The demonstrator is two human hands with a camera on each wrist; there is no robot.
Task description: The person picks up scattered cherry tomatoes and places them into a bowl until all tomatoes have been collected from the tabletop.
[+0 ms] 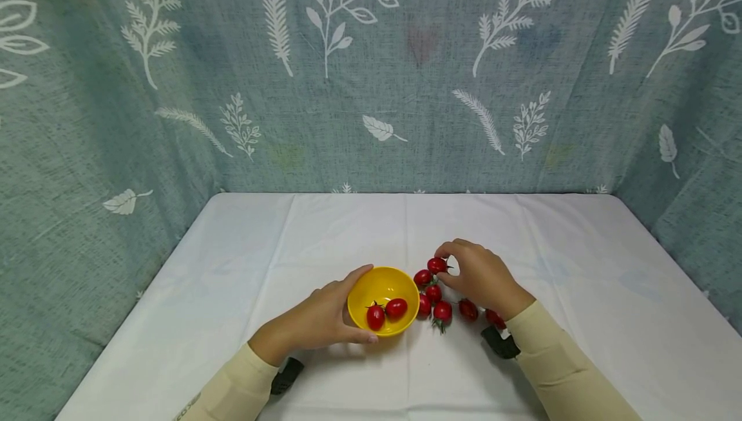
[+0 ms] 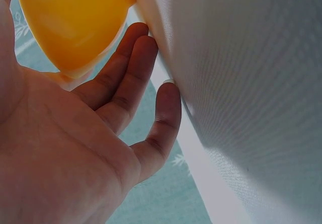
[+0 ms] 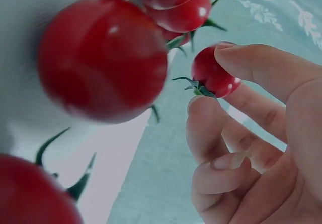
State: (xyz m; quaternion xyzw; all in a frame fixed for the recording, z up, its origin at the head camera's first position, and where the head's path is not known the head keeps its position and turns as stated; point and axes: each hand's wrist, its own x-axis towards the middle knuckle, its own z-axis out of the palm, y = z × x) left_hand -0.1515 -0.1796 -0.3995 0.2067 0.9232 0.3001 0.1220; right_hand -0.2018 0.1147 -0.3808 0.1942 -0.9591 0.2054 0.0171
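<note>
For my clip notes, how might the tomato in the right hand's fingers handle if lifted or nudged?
The tomato would probably roll if nudged, given its rounded sides. Its glossy, smooth skin may slip between the fingers. The green leafy top looks thin and might snap or bend.

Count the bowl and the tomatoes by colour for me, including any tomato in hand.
Yellow: 1, the bowl
Red: 9 visible tomatoes (2 in the bowl, 1 pinched by the right hand, 6 on the white cloth)
Total: 10
</note>
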